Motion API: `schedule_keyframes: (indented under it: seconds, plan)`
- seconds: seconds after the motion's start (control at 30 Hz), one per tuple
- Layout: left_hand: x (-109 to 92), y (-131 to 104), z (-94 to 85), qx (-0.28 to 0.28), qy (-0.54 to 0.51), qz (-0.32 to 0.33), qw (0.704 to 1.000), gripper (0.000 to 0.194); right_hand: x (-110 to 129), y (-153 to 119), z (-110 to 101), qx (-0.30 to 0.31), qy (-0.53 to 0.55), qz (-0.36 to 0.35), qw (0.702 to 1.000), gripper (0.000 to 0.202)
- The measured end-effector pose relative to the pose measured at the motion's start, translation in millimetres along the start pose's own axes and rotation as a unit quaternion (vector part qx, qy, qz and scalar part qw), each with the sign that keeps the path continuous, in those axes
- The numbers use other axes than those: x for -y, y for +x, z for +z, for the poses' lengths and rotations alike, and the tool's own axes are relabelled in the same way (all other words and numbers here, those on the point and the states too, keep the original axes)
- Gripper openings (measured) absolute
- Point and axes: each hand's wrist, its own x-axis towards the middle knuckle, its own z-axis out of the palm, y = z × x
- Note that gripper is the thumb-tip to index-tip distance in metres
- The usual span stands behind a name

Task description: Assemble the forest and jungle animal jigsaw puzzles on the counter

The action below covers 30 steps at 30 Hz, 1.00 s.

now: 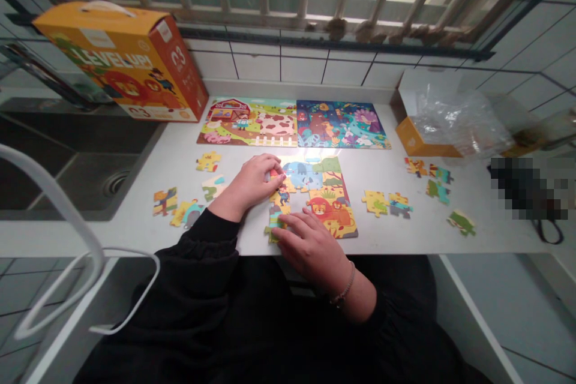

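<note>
A partly assembled jigsaw (330, 204) with lions and a blue elephant lies on the white counter, with a gap left of the lions. My left hand (255, 183) rests at its upper left edge, fingers bent and together, fingertips on the pieces there. My right hand (310, 246) reaches over its lower left part, fingertips on a green and yellow piece (271, 235) at the bottom left corner. Whether either hand grips a piece is hard to tell. Loose pieces lie left, such as a yellow one (208, 161), and right, such as another yellow one (375, 203).
Behind are a farm puzzle (249, 123) and a dark blue puzzle (342, 125). An orange box (121, 66) stands back left beside the sink (76, 168). An open box (423, 141) with clear plastic stands back right. A white cable (92, 252) crosses the left foreground.
</note>
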Motion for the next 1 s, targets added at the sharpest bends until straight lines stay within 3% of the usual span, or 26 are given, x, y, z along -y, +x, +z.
schedule_keyframes:
  seconds: [0.3,0.63,1.0]
  plan:
    - [0,0,0.2,0.001,-0.002,-0.006,1.0,0.007,-3,5,-5,0.018,0.002,-0.026,0.999,0.023]
    - [2,0,0.9,0.001,-0.005,0.001,1.0,0.01,1,2,5,0.005,0.017,-0.005,1.0,0.026]
    - [3,0,0.9,0.024,-0.005,0.0,1.0,0.024,6,7,17,-0.026,0.006,0.011,1.0,0.025]
